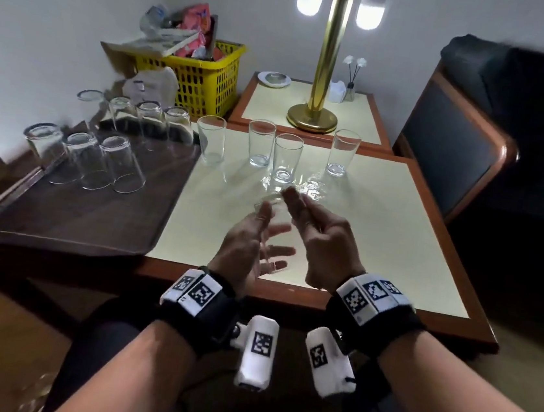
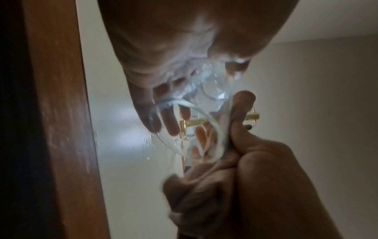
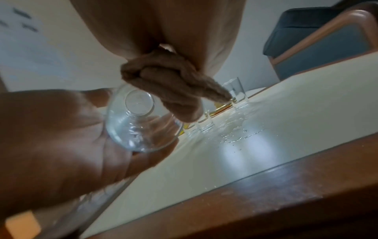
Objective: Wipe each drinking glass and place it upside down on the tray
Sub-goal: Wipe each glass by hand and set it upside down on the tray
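The drinking glass in hand [image 1: 270, 221] is held in the air above the near half of the tabletop [image 1: 378, 238], between the two hands and clear of the surface; its long axis lies tipped, the thick base pointing away toward the far edge and a little up, the open rim toward the person, as the right wrist view shows with the round base facing the camera. The left hand [image 1: 245, 253] cradles it from the left side, palm against the wall and fingers loosely spread under and round it, so this hand carries the weight. The right hand [image 1: 319, 241] is just beside it on the right, fingers curled at the glass's far end; whether they pinch the glass or only rub it I cannot tell, and no cloth is plainly visible. The tray [image 1: 69, 216] lies off the tabletop's left edge, so the left hand is the nearer one for setting down, and the glass would need turning rim-down first. Seven glasses already stand upside down there [image 1: 122, 165]. Four upright glasses [image 1: 286, 158] wait along the tabletop's far edge, with water drops [image 3: 231, 129] on the surface near them
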The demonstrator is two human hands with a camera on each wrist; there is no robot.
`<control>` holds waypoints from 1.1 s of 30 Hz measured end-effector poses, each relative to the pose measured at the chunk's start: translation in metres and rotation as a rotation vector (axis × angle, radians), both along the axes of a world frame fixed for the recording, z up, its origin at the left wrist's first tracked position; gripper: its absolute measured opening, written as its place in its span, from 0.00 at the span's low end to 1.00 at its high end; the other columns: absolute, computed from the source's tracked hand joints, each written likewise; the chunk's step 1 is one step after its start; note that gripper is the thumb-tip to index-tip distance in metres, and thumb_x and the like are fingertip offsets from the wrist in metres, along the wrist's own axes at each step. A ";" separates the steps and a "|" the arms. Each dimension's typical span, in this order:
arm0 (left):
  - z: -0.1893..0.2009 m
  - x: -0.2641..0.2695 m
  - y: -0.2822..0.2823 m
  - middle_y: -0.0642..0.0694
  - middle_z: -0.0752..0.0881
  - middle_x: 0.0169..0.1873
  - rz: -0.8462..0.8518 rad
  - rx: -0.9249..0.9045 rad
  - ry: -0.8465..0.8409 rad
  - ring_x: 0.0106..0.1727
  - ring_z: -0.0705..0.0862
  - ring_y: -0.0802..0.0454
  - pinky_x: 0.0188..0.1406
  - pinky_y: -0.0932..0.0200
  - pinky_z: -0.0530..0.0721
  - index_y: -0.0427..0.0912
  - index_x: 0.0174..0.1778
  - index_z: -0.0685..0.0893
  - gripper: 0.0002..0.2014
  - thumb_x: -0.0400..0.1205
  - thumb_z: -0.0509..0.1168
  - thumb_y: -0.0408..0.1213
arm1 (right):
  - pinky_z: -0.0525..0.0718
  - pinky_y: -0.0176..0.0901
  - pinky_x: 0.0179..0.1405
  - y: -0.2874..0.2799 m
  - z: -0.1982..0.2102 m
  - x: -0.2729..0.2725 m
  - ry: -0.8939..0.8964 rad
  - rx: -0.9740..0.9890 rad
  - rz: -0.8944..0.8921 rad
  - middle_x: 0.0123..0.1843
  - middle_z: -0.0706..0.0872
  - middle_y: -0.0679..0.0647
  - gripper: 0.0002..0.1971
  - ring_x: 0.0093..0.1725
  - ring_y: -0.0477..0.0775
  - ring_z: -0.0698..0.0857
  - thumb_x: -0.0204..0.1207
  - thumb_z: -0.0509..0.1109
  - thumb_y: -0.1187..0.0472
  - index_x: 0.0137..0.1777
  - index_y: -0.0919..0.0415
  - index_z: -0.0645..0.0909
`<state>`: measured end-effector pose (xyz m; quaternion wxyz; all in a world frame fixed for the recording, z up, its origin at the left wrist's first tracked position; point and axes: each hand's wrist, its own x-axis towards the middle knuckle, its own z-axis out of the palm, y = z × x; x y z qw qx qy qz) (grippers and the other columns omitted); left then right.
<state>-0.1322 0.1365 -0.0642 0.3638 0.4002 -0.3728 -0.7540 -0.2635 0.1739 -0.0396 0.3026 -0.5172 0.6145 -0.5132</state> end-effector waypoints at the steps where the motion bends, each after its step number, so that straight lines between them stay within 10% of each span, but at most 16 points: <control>1: 0.002 0.001 0.000 0.43 0.87 0.60 -0.024 -0.043 -0.027 0.49 0.89 0.42 0.50 0.44 0.84 0.48 0.71 0.78 0.30 0.79 0.65 0.65 | 0.93 0.62 0.44 0.001 0.001 0.000 -0.054 0.016 0.007 0.61 0.91 0.54 0.12 0.42 0.65 0.93 0.86 0.68 0.45 0.66 0.31 0.85; 3: 0.009 0.002 0.000 0.45 0.84 0.51 0.033 -0.101 -0.076 0.40 0.84 0.48 0.44 0.50 0.82 0.49 0.62 0.82 0.30 0.74 0.73 0.67 | 0.92 0.55 0.33 0.007 -0.004 0.004 -0.064 0.010 0.054 0.65 0.90 0.54 0.15 0.32 0.65 0.90 0.87 0.67 0.47 0.72 0.31 0.81; 5: 0.011 -0.001 0.000 0.44 0.81 0.49 0.158 -0.103 -0.137 0.43 0.81 0.46 0.47 0.48 0.83 0.49 0.58 0.84 0.32 0.75 0.64 0.74 | 0.88 0.31 0.38 0.013 -0.012 0.009 -0.007 -0.033 0.113 0.74 0.83 0.42 0.19 0.39 0.37 0.89 0.88 0.67 0.54 0.75 0.32 0.78; 7: 0.012 -0.004 0.001 0.39 0.82 0.54 0.161 0.000 -0.115 0.50 0.84 0.39 0.55 0.42 0.83 0.45 0.63 0.80 0.33 0.85 0.50 0.71 | 0.86 0.27 0.38 0.013 -0.013 0.011 0.002 -0.040 0.119 0.76 0.80 0.37 0.22 0.39 0.27 0.85 0.88 0.67 0.59 0.69 0.26 0.79; 10: 0.011 -0.005 0.004 0.33 0.85 0.59 -0.090 -0.033 -0.132 0.50 0.88 0.35 0.53 0.42 0.85 0.46 0.66 0.76 0.20 0.88 0.59 0.57 | 0.91 0.48 0.37 0.008 -0.006 0.002 -0.077 -0.025 -0.029 0.64 0.91 0.48 0.18 0.36 0.38 0.89 0.88 0.67 0.53 0.63 0.20 0.81; 13: 0.011 -0.003 0.002 0.41 0.87 0.53 0.012 -0.145 -0.126 0.42 0.85 0.45 0.43 0.52 0.81 0.48 0.59 0.82 0.24 0.75 0.74 0.60 | 0.83 0.43 0.22 0.018 -0.004 0.002 -0.127 0.022 -0.024 0.36 0.90 0.49 0.16 0.19 0.48 0.78 0.88 0.66 0.47 0.70 0.25 0.79; 17: 0.001 -0.001 0.002 0.36 0.85 0.61 0.078 0.034 -0.106 0.56 0.87 0.37 0.53 0.44 0.84 0.44 0.70 0.79 0.33 0.84 0.55 0.70 | 0.77 0.25 0.23 0.027 -0.005 0.015 0.024 0.014 0.056 0.64 0.89 0.37 0.17 0.23 0.32 0.80 0.86 0.69 0.48 0.71 0.29 0.80; 21: -0.004 -0.001 0.010 0.40 0.87 0.53 -0.047 -0.094 -0.067 0.45 0.87 0.45 0.43 0.52 0.86 0.45 0.60 0.80 0.20 0.79 0.75 0.51 | 0.80 0.43 0.19 0.022 0.000 0.000 -0.114 0.050 -0.126 0.36 0.88 0.48 0.15 0.15 0.51 0.75 0.86 0.67 0.43 0.70 0.33 0.83; 25: 0.001 0.000 0.003 0.40 0.85 0.56 0.173 -0.037 -0.034 0.53 0.87 0.40 0.56 0.42 0.86 0.46 0.62 0.80 0.29 0.83 0.60 0.69 | 0.82 0.39 0.19 0.031 -0.007 0.017 -0.077 0.072 0.026 0.65 0.89 0.43 0.17 0.20 0.44 0.83 0.86 0.69 0.49 0.73 0.33 0.81; 30: 0.011 -0.002 0.007 0.45 0.88 0.48 0.040 -0.174 -0.092 0.42 0.87 0.48 0.41 0.52 0.83 0.41 0.67 0.80 0.31 0.74 0.79 0.54 | 0.83 0.55 0.19 0.024 0.008 0.012 -0.261 0.092 -0.083 0.26 0.81 0.53 0.12 0.13 0.57 0.73 0.86 0.66 0.41 0.63 0.35 0.88; 33: 0.010 0.002 0.004 0.44 0.87 0.55 0.254 -0.100 -0.055 0.47 0.86 0.46 0.43 0.52 0.82 0.43 0.64 0.82 0.35 0.77 0.67 0.71 | 0.81 0.36 0.20 0.031 0.002 0.022 -0.094 0.045 0.055 0.61 0.92 0.46 0.15 0.20 0.44 0.79 0.85 0.69 0.48 0.70 0.30 0.82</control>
